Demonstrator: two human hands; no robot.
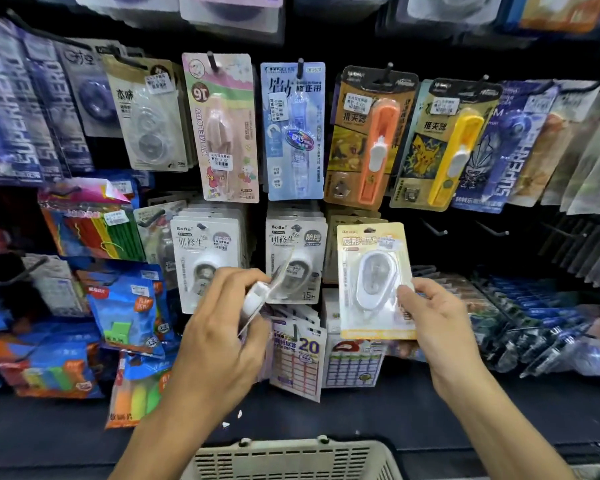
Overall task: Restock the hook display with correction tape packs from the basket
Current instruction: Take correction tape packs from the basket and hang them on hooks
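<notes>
My right hand (433,317) pinches the lower right edge of a yellow-backed correction tape pack (374,282) and holds it upright in front of the display, over a stack of hanging packs. My left hand (222,327) grips a white correction tape pack (257,299) seen edge-on, tilted, just in front of the hanging grey-white packs (295,258). More of those grey-white packs (205,254) hang to the left. A beige plastic basket (291,459) stands below my arms at the bottom edge; its contents are hidden.
The hook wall is crowded with carded stationery: pink (222,126) and blue (293,129) tape packs, orange (368,136) and yellow (444,143) cutters above. Bare black hooks (433,228) stick out right of the yellow pack. Sticker sheets (298,355) hang below.
</notes>
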